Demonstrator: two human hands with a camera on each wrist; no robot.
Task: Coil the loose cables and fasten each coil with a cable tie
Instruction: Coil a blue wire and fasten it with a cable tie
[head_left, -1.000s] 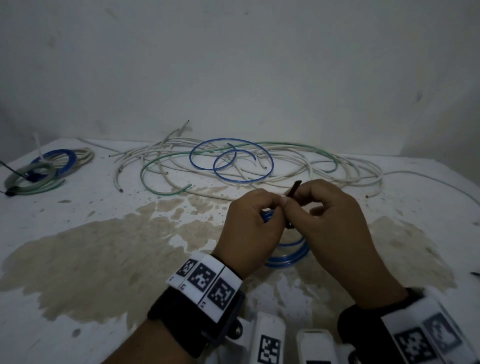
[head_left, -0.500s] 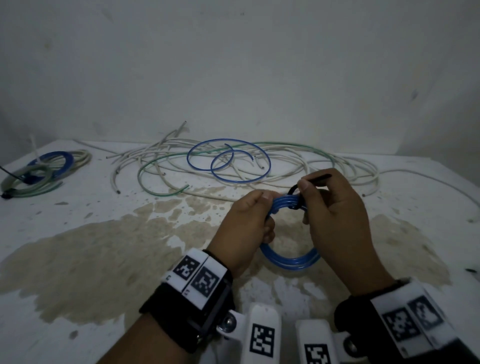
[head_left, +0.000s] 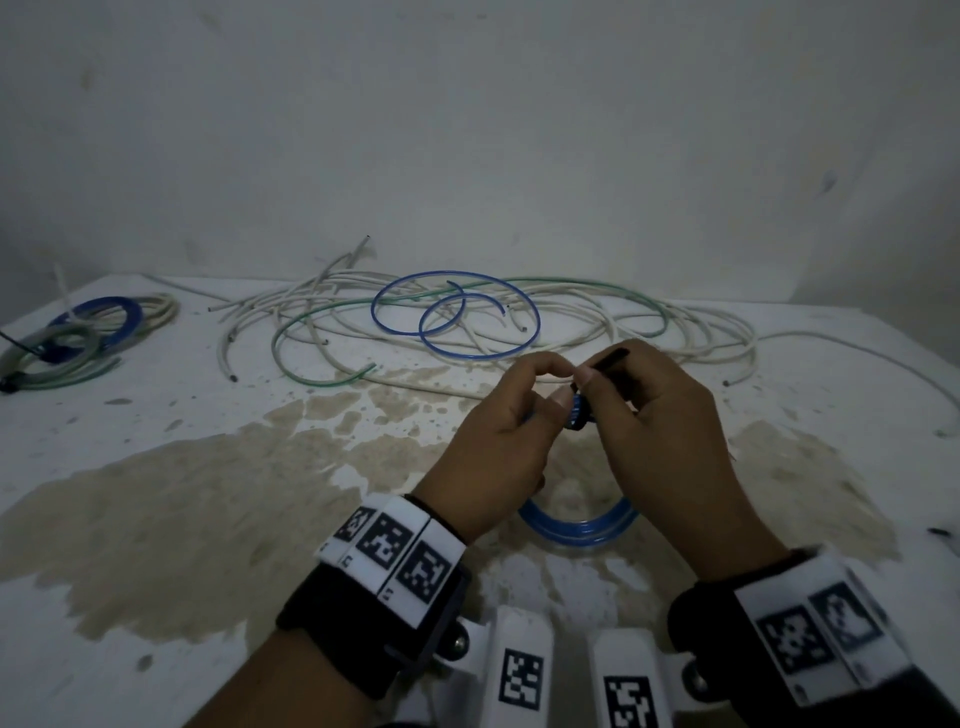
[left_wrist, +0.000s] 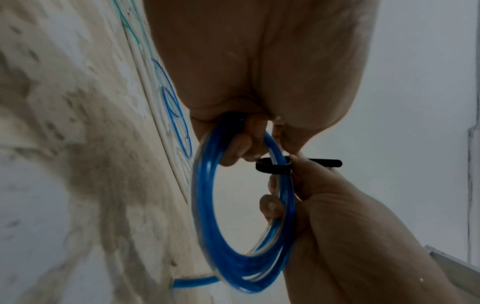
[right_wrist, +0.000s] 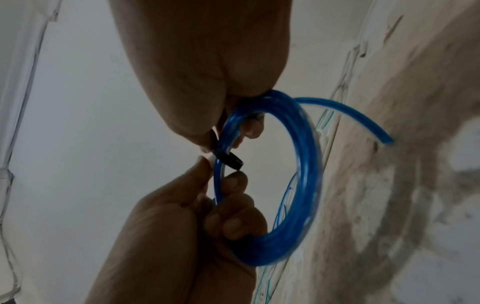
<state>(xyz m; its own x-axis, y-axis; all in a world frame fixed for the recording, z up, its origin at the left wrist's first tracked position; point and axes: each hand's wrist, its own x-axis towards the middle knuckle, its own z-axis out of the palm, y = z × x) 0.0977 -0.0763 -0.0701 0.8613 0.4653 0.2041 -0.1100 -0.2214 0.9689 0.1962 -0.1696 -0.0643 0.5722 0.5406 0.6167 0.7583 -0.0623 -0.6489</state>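
A blue cable coil (head_left: 576, 526) hangs upright above the table between both hands. My left hand (head_left: 558, 387) pinches its top strands (left_wrist: 233, 131) with thumb and fingers. A black cable tie (left_wrist: 272, 167) wraps the coil (right_wrist: 303, 164) just beside that grip. My right hand (head_left: 592, 375) pinches the tie's tail (head_left: 612, 358), which sticks out up and to the right, while its lower fingers (left_wrist: 270, 205) curl round the coil. One loose blue end (right_wrist: 363, 120) juts free of the coil. In the right wrist view the tie (right_wrist: 228, 158) sits between the two hands.
Loose white, green and blue cables (head_left: 457, 322) sprawl across the back of the stained white table (head_left: 182, 493), against the wall. Several tied coils (head_left: 72, 343) lie at the far left. A small black piece (head_left: 938, 531) lies near the right edge.
The hands parted half a second ago, showing an open tie loop over the coil's top. They have closed in again and the loop now sits snug on the strands.
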